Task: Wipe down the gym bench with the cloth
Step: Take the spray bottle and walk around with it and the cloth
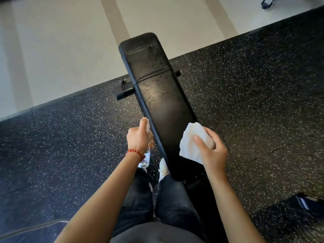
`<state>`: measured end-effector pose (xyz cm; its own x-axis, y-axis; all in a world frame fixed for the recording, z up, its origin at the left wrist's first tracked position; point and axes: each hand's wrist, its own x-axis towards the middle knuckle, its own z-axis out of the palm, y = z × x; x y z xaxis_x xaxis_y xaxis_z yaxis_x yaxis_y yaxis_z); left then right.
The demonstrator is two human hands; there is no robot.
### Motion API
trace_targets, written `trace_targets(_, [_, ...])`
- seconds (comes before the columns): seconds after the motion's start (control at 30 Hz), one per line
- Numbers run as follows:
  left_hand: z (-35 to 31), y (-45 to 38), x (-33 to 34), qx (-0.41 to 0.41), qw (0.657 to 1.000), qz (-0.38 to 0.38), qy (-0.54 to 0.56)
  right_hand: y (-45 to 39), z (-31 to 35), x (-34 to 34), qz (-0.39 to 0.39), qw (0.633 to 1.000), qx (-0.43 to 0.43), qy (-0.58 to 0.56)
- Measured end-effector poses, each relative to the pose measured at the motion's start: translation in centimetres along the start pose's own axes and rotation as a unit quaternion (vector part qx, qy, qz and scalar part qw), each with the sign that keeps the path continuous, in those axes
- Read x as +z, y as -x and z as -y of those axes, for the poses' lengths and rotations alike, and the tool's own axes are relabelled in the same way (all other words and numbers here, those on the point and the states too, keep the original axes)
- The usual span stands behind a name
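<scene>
Black padding on the bench [157, 95] is stretching away from the person across speckled rubber floor [254, 85], its near end between both hands. Right hand [213, 149] is gripping the white cloth [190, 141], thumb curled over it, at the pad's right edge. Left hand [138, 137] is curling around a clear bottle [146, 158] just beside the pad's left edge.
</scene>
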<state>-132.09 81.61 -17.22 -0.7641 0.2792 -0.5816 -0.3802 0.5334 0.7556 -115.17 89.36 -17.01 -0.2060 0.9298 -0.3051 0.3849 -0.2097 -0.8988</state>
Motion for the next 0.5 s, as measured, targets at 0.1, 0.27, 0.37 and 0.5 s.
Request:
trace_targets(0.1, [-1.6, -2.9, -0.6, 0.003, 1.0, -0.017, -0.012, -1.9, 1.5, 2.1, 0.02, 1.0, -0.01, 0.011])
trace_targets(0.27, [-4.5, -7.5, -1.8, 0.001, 1.0, -0.008, -0.022, -4.5, 3.9, 6.2, 0.037, 0.999, -0.011, 0.017])
trace_targets(0.37, [-6.9, -11.1, -2.7, -0.005, 1.0, 0.001, 0.006, -6.2, 5.6, 9.7, 0.034, 0.999, -0.011, 0.018])
trace_targets(0.5, [-10.4, -17.0, -4.7, -0.009, 1.0, 0.011, 0.006, -8.2, 8.6, 14.9, 0.013, 1.0, -0.007, 0.026])
